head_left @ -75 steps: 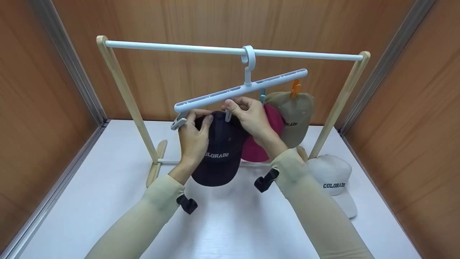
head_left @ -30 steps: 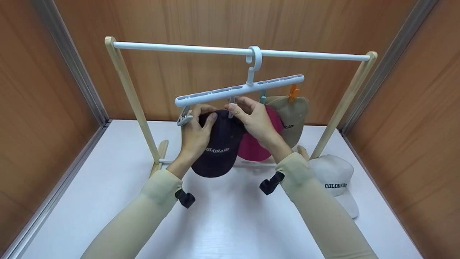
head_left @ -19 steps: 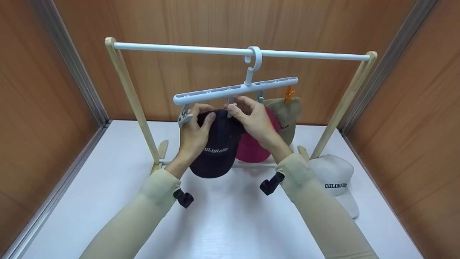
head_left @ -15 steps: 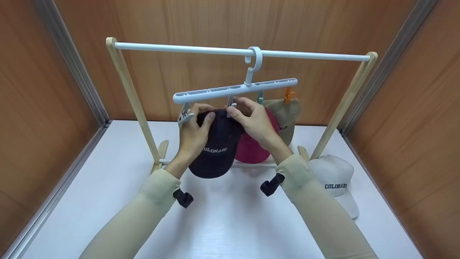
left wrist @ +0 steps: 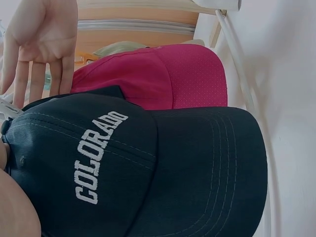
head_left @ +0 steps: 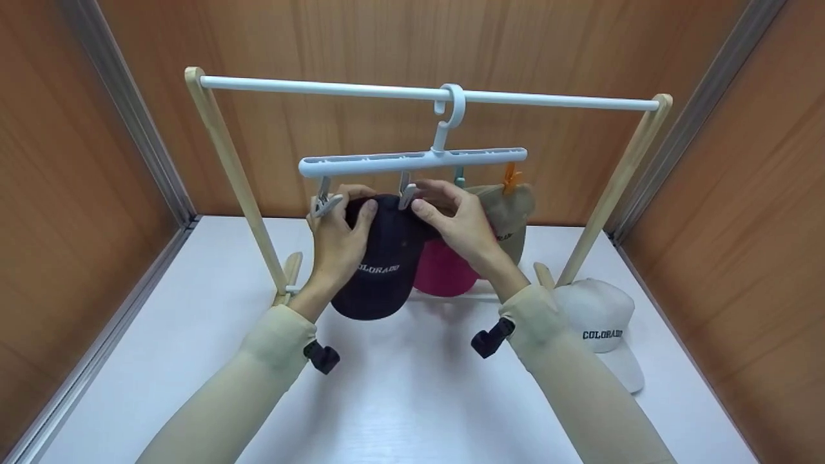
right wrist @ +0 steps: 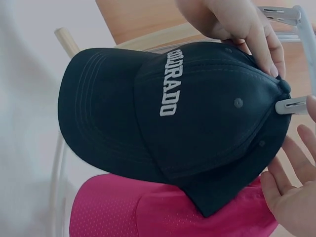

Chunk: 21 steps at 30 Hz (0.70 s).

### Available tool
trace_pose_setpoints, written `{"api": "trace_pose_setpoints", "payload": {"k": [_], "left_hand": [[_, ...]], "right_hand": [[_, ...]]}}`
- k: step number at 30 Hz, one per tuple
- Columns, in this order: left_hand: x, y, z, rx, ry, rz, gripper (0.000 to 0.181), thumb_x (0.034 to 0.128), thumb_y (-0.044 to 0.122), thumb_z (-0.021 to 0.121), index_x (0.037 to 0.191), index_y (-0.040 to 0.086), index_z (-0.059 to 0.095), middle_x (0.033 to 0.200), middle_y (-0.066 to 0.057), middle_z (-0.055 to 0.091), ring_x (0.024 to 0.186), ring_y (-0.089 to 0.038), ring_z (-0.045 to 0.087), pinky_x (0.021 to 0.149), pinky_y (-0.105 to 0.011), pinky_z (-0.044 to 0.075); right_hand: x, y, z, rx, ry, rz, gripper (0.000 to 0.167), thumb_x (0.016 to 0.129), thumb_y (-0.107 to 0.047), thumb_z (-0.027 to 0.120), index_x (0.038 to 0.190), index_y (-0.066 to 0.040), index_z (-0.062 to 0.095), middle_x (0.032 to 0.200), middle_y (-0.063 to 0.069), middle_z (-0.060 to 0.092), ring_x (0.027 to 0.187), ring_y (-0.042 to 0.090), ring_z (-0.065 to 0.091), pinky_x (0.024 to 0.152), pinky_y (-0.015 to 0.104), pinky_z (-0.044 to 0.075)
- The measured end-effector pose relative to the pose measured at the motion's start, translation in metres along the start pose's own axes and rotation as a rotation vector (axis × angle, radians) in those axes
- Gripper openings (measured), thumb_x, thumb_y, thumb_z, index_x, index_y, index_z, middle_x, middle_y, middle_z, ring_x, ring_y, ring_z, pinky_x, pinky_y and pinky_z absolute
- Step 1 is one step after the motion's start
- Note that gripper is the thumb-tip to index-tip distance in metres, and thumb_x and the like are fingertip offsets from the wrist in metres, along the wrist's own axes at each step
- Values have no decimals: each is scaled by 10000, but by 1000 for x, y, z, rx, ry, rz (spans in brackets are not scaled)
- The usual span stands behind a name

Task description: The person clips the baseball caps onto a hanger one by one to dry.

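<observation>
A dark baseball cap (head_left: pixel 387 248) lettered COLORADO hangs brim down below the pale blue hanger (head_left: pixel 367 165). Its top edge sits in a grey clip (head_left: pixel 406 193). My left hand (head_left: pixel 336 238) pinches the cap's left side, thumb in front and fingers behind. Another grey clip (head_left: pixel 325 200) hangs beside that hand. Just right of the gripping clip is my right hand (head_left: pixel 461 222), its fingers extended, off the clip's handles. In the left wrist view the right hand (left wrist: pixel 47 44) shows its palm and straight fingers; whether it touches the cap is unclear.
Behind the dark cap hang a magenta cap (head_left: pixel 445 267) and a tan cap (head_left: pixel 506 209), with a teal clip (head_left: pixel 459 177) and an orange clip (head_left: pixel 511 179) above them. A white cap (head_left: pixel 596 316) lies on the table. The rack's wooden legs (head_left: pixel 235 174) stand either side.
My right hand has let go of the grey clip, which now grips the cap, and has shifted slightly right. The hanger has levelled out, drifting left with the cap and my left hand.
</observation>
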State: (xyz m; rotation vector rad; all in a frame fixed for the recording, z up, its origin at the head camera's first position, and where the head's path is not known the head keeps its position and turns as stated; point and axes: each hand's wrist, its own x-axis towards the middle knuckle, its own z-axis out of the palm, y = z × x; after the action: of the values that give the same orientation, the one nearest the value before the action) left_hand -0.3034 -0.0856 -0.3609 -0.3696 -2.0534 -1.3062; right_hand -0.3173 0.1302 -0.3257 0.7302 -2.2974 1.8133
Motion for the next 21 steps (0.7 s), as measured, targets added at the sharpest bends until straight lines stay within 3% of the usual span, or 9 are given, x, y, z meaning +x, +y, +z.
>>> {"api": "trace_pose_setpoints", "payload": {"k": [10, 21], "left_hand": [[-2, -6, -6, 23, 51, -34, 258, 1071, 248, 653, 1306, 141, 674, 1366, 16, 661, 1343, -265, 326, 1118, -542, 192], [-5, -16, -15, 33, 90, -26, 290, 1064, 241, 666, 1332, 131, 644, 1362, -51, 577, 1300, -285, 370, 1070, -491, 214]], "right_hand": [[-12, 3, -8, -11, -20, -69, 438, 1042, -159, 690, 1454, -34, 612, 1437, 135, 653, 1334, 277, 603, 1146, 399, 481], [-26, 10, -15, 14, -29, -51, 434, 1043, -140, 680, 1458, -39, 605, 1460, 167, 629, 1328, 294, 605, 1122, 353, 501]]}}
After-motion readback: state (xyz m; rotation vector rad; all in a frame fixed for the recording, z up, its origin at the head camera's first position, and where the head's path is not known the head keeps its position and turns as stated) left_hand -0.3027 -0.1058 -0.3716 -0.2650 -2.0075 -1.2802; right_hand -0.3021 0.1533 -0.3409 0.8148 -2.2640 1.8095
